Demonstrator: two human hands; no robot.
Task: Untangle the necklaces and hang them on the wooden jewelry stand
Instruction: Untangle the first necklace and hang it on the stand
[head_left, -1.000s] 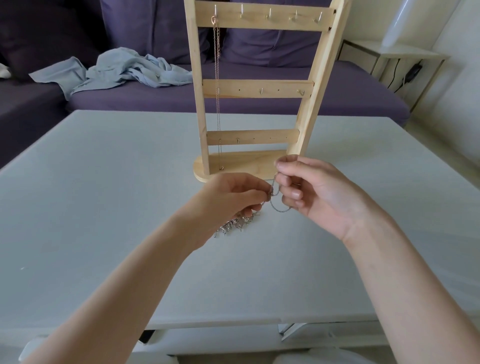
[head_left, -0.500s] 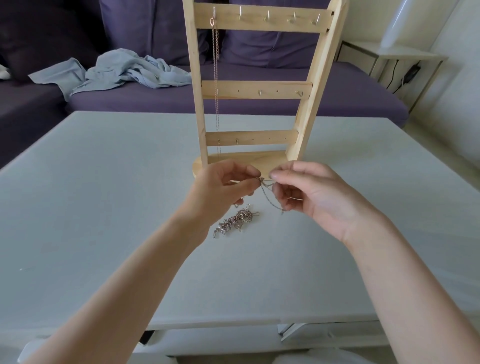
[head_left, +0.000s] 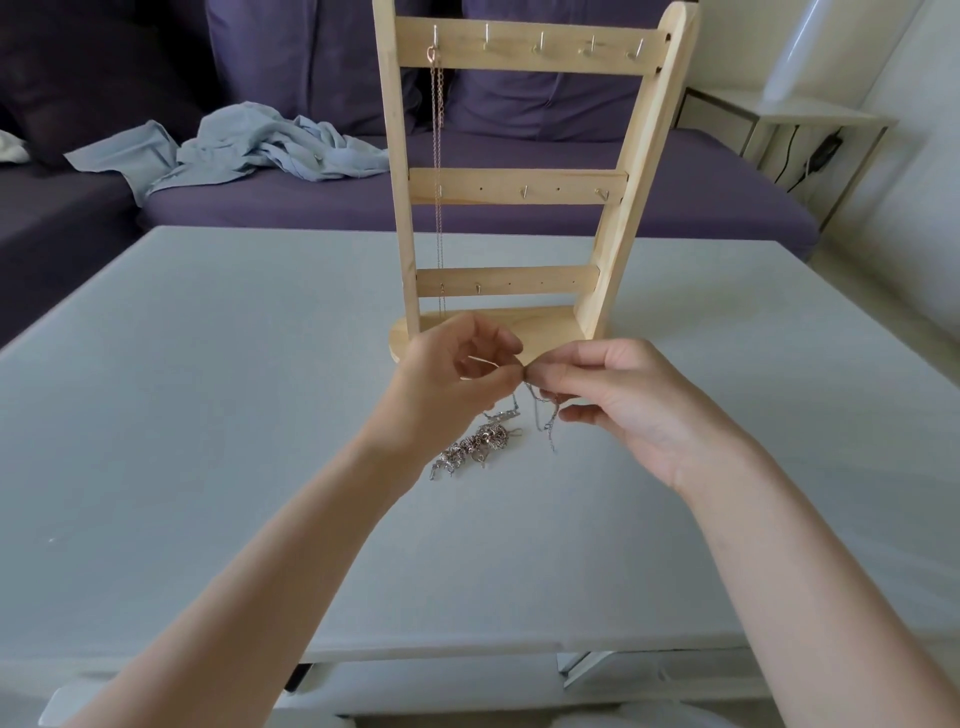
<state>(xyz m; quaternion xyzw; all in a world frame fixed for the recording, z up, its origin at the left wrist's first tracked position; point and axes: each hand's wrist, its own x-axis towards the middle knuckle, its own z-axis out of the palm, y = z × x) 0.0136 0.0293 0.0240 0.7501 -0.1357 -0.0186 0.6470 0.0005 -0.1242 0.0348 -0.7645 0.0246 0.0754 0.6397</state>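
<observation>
A wooden jewelry stand (head_left: 519, 187) with three hooked rails stands upright on the white table (head_left: 208, 415). A rose-gold necklace (head_left: 439, 156) hangs from the top rail's leftmost hook. In front of the stand's base, my left hand (head_left: 447, 384) and my right hand (head_left: 618, 400) pinch a thin silver chain (head_left: 543, 415) between thumbs and forefingers, fingertips almost touching. The chain dangles down to a tangled silver necklace pile (head_left: 475, 444) lying on the table under my left hand.
A purple sofa (head_left: 571, 171) runs behind the table with a crumpled light-blue cloth (head_left: 260, 150) on it. A white side table (head_left: 810, 119) with cables stands at the far right.
Both hands have risen from the table, lifting the chain's end off the pile. The pile, earlier half covered by my left hand, lies exposed.
</observation>
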